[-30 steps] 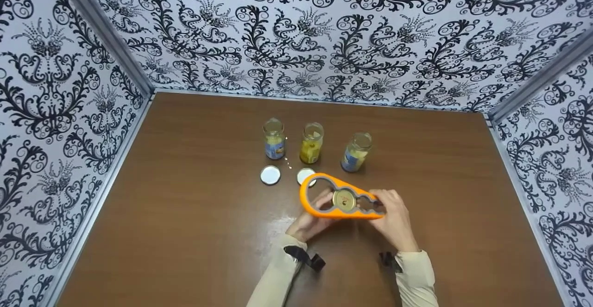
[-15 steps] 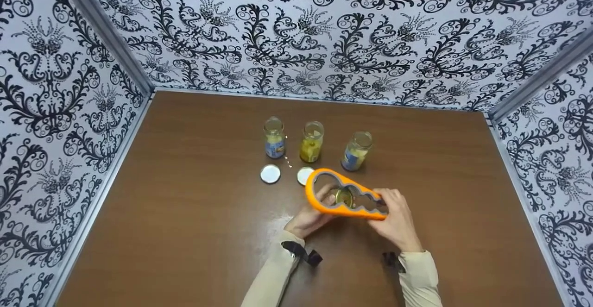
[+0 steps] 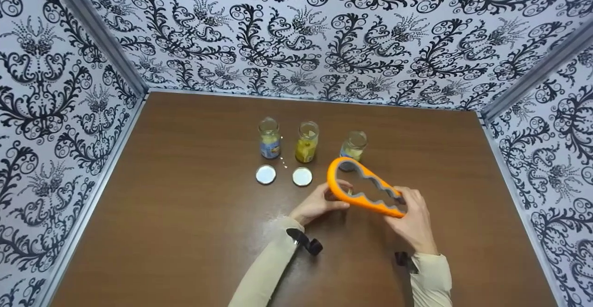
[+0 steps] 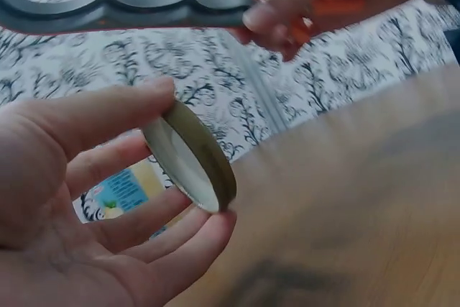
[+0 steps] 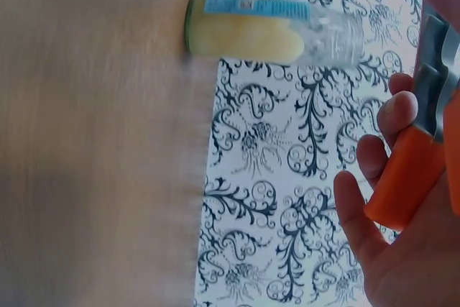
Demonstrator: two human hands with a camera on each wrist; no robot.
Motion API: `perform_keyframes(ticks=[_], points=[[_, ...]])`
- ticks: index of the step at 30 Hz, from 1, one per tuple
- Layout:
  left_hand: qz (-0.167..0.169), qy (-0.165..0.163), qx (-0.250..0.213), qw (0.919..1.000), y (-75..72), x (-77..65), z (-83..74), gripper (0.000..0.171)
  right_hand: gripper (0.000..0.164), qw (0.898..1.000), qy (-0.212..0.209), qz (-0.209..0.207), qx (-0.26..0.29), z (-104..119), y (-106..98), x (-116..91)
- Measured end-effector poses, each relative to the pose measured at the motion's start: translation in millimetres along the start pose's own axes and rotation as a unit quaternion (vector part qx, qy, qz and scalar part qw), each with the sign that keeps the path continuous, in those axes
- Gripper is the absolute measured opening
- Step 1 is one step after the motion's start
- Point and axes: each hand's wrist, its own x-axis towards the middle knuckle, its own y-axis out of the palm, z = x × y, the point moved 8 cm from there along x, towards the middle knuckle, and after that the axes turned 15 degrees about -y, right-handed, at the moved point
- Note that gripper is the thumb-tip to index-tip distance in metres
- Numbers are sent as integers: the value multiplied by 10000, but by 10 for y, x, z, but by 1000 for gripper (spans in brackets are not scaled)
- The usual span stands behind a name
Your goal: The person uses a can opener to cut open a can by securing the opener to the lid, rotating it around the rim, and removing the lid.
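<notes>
My left hand (image 3: 319,203) pinches a gold-rimmed jar lid (image 4: 205,156) between thumb and fingers, its white inner side facing the palm. In my right hand (image 3: 413,219) is an orange jar opener (image 3: 331,177) with grey wavy inner edges, gripped at its narrow end and raised off the table. The opener's wide loop reaches over toward the left hand and partly covers it in the head view. Behind the loop stands an uncapped jar (image 3: 356,141) with pale contents and a blue label, its lower part hidden there but visible as a jar (image 5: 248,30) in the right wrist view.
Two more uncapped glass jars stand farther left, one blue-labelled jar (image 3: 270,140) and one jar with yellow contents (image 3: 306,145). In front of them lie two lids, a left lid (image 3: 266,174) and a right lid (image 3: 302,176), white sides up. Patterned walls (image 3: 296,43) enclose the table (image 3: 199,214).
The right hand has drawn the opener to the right, away from the lid that sat inside it. The left hand keeps the lid. The right lid on the table is now fully uncovered.
</notes>
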Motion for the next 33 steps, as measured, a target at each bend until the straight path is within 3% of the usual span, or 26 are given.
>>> perform_keyframes(ticks=[2,5,8,12,20,28,31,33], points=[[-182,-40,658,9977,1,39,-31,45,54,10000,61,-47,-12,-17,-25,1],[-476,7,1729,9838,-5,90,-99,45,55,9999,41,-98,-34,-23,-51,19],[-695,221,2796,9573,-6,140,-182,47,55,9999,41,-127,-21,-33,-73,40],[-624,466,3745,9239,39,209,-242,47,55,9997,152,-193,-24,-58,-108,32],[-300,1026,4510,8861,137,285,-280,47,52,9989,395,-247,-59,-83,-128,6],[-732,956,5368,8350,159,385,-216,27,51,9985,444,-273,-170,-99,-140,-26],[-836,906,5592,8198,171,418,-218,22,51,9981,472,-314,-221,-109,-160,-39],[-907,846,5666,8146,175,438,-226,26,51,9978,511,-371,-226,-119,-176,-54]])
